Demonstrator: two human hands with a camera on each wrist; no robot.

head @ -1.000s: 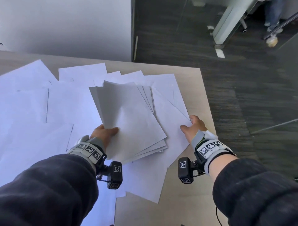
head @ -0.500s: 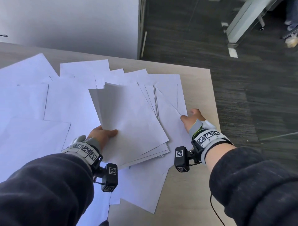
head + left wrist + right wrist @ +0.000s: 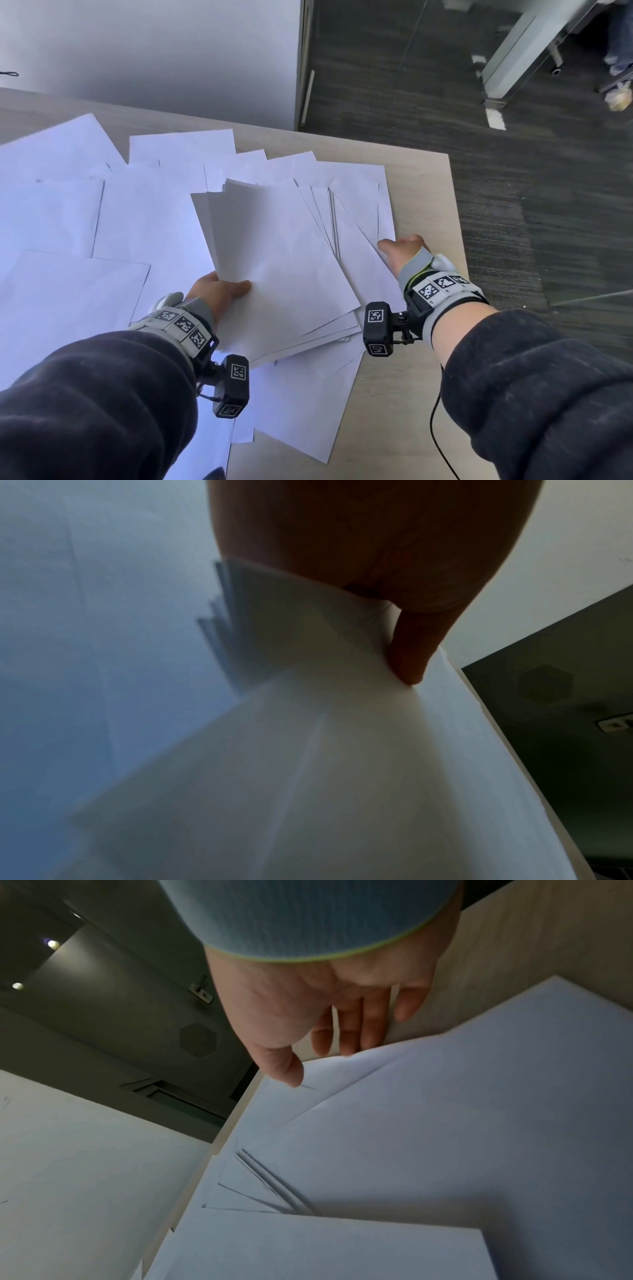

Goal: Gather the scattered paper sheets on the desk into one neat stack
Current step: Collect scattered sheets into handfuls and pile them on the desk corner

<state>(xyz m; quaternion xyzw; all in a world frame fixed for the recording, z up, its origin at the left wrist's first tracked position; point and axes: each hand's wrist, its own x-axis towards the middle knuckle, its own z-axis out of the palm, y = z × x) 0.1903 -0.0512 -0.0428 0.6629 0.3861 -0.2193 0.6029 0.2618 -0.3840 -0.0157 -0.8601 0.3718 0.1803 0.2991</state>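
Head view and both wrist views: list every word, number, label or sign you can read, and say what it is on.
No readable text in any view.
paper sheets: blank, no print visible.
Wrist bands on the left hand and right hand: square black-and-white coded markers only, no letters or numbers.
Wrist cameras: the same coded markers, no readable label.

Left hand (image 3: 219, 291) was out in front, thumb stretched flat toward the right, the other fingers hidden, so it was pinching something. Right hand (image 3: 406, 250) sat further out to the right, palm down, fingers (image 3: 352, 1026) pretty much straight and relaxed. Both forearms in dark sleeves, wrist bands on.
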